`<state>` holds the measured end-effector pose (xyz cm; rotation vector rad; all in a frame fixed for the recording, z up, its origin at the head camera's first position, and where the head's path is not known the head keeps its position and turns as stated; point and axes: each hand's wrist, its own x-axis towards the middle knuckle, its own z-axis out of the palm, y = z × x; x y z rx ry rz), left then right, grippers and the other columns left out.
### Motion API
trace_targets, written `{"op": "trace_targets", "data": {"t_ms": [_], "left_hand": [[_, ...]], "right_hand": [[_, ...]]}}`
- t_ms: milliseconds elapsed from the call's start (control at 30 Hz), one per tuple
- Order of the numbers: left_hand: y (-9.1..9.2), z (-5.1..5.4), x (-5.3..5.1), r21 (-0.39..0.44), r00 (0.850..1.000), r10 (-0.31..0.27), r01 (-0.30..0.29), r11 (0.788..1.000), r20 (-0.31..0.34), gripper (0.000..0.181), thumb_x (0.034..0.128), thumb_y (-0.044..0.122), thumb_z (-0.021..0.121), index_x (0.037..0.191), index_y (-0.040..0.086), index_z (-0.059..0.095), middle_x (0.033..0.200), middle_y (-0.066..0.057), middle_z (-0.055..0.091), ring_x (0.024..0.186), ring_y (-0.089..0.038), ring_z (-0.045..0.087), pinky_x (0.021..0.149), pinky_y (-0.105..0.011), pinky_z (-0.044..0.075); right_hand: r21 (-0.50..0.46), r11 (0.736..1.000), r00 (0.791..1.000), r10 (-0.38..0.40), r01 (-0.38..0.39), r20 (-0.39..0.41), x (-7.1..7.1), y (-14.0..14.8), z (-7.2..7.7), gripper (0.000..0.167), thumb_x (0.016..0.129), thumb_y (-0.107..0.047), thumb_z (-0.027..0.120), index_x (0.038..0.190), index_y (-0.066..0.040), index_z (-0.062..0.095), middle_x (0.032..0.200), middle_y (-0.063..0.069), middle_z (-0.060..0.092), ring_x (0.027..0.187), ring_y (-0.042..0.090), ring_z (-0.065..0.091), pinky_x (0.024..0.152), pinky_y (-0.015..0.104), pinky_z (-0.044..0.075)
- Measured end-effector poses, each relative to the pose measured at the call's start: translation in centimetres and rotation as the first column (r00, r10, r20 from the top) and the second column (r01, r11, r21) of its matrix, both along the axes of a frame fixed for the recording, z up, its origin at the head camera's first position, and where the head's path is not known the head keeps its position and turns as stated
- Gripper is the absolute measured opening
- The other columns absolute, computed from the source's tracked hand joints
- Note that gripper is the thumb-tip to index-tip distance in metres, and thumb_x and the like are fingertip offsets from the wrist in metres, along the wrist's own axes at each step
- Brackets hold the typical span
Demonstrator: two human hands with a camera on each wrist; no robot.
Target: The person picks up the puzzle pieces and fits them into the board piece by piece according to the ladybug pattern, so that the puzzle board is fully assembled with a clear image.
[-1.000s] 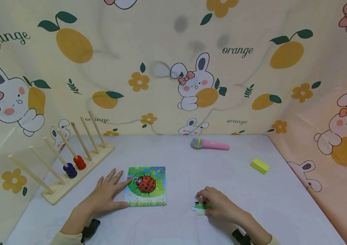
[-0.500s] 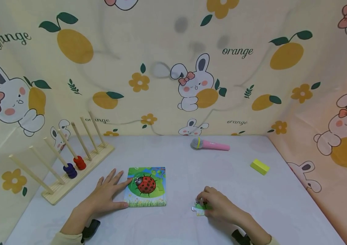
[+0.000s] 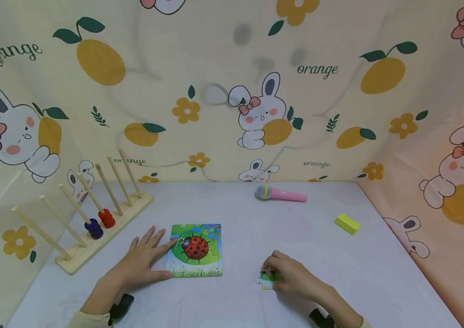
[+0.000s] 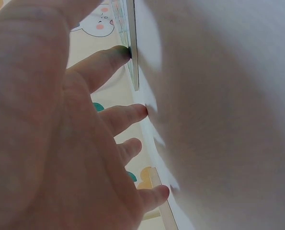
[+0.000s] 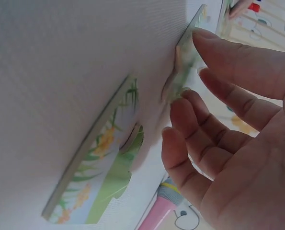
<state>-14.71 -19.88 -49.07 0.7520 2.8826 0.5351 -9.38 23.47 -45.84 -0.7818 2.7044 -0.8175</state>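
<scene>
The square ladybug picture board (image 3: 214, 268) lies flat on the table in the head view. My left hand (image 3: 143, 262) rests at its left side with fingers spread, index fingertip and thumb touching the edge. To the right, my right hand (image 3: 295, 275) has curled fingers over a jigsaw puzzle piece (image 3: 265, 284) printed with green and pale blue. In the right wrist view, thumb and fingertips are at this puzzle piece (image 5: 183, 72), which looks blurred. A second puzzle piece (image 5: 96, 167), with grass and orange flowers, lies beside the hand there; the hand hides it in the head view.
A wooden peg rack (image 3: 104, 234) with blue rings (image 3: 94, 229) and red rings (image 3: 106, 218) stands at the left. At the back lies a pink toy microphone (image 3: 282, 193). A yellow block (image 3: 347, 223) sits at the right. A patterned cloth (image 3: 215, 59) hangs behind the table.
The right hand and the puzzle piece under its fingers have shifted very slightly. The left hand and the ladybug board have stayed where they were.
</scene>
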Motion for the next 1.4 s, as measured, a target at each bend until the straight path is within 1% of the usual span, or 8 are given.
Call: {"op": "trace_targets", "data": {"t_ms": [200,433,667,800,900,1000,1167,1400], "left_hand": [[-0.1,-0.1,0.0,0.009,1.000,-0.002,0.002,1.000,0.000,0.092,0.0762,0.077,0.064,0.151,0.025,0.046,0.159,-0.022,0.029,0.147,-0.050,0.009,0.105,-0.080,0.011],[-0.1,-0.1,0.0,0.013,1.000,-0.006,0.006,1.000,-0.005,0.092,0.0769,0.076,0.064,0.151,0.024,0.047,0.159,-0.022,0.029,0.147,-0.050,0.010,0.106,-0.080,0.011],[0.1,0.1,0.1,0.017,1.000,-0.003,0.003,1.000,0.002,0.091,0.0771,0.074,0.066,0.150,0.023,0.048,0.159,-0.022,0.029,0.147,-0.050,0.009,0.105,-0.080,0.010],[0.1,0.1,0.1,0.012,1.000,-0.002,0.002,1.000,0.001,0.091,0.0769,0.075,0.065,0.150,0.023,0.048,0.159,-0.022,0.029,0.147,-0.050,0.010,0.105,-0.080,0.011],[0.0,0.0,0.1,0.008,1.000,-0.002,0.002,1.000,-0.008,0.091,0.0769,0.075,0.065,0.150,0.023,0.048,0.159,-0.022,0.030,0.147,-0.050,0.010,0.105,-0.080,0.012],[0.0,0.0,0.1,0.011,1.000,-0.005,0.005,1.000,-0.012,0.091,0.0769,0.075,0.065,0.150,0.023,0.048,0.159,-0.023,0.030,0.147,-0.050,0.010,0.105,-0.080,0.012],[0.0,0.0,0.0,0.017,1.000,-0.009,0.009,1.000,-0.014,0.091,0.0766,0.074,0.066,0.149,0.023,0.048,0.158,-0.023,0.030,0.147,-0.051,0.011,0.105,-0.080,0.012],[0.1,0.0,0.0,0.013,1.000,0.002,-0.002,1.000,0.023,0.092,0.0759,0.077,0.063,0.151,0.026,0.047,0.160,-0.021,0.027,0.148,-0.049,0.007,0.107,-0.078,0.008]], "right_hand": [[-0.018,1.000,1.000,0.015,-0.015,0.004,0.0,0.0,0.1,0.041,0.074,0.005,0.081,0.108,-0.010,0.065,0.094,-0.007,0.054,0.083,0.010,0.051,0.070,0.024,0.047],[0.007,1.000,0.999,-0.007,0.007,0.051,-0.1,-0.1,0.0,0.038,0.074,0.003,0.082,0.107,-0.010,0.067,0.095,-0.007,0.051,0.083,0.008,0.051,0.070,0.024,0.047],[0.038,0.999,0.999,0.002,-0.004,0.032,-0.5,-0.1,0.1,0.040,0.071,-0.001,0.086,0.103,-0.014,0.066,0.092,-0.010,0.049,0.086,0.005,0.051,0.073,0.026,0.048],[0.008,1.000,0.998,0.017,-0.018,0.058,-0.8,-0.3,0.3,0.032,0.075,0.000,0.083,0.094,-0.017,0.066,0.088,-0.011,0.050,0.080,0.005,0.049,0.068,0.024,0.046],[-0.056,0.997,0.993,0.065,-0.059,0.102,-1.5,-0.8,0.7,0.026,0.079,0.003,0.078,0.089,-0.016,0.064,0.084,-0.011,0.056,0.074,0.003,0.050,0.064,0.022,0.047],[-0.113,0.988,0.986,0.118,-0.105,0.118,-2.4,-2.0,1.0,0.022,0.082,0.005,0.076,0.087,-0.013,0.063,0.079,-0.010,0.060,0.069,0.001,0.051,0.060,0.021,0.048],[-0.132,0.983,0.988,0.140,-0.131,0.067,-3.9,-5.4,0.9,0.020,0.085,0.002,0.075,0.091,-0.013,0.063,0.082,-0.009,0.064,0.071,0.001,0.055,0.062,0.020,0.049],[-0.065,0.977,0.979,0.201,-0.203,-0.034,-5.5,-11.1,0.4,0.028,0.083,0.011,0.069,0.101,-0.010,0.067,0.082,-0.003,0.069,0.072,0.002,0.060,0.063,0.018,0.049]]}}
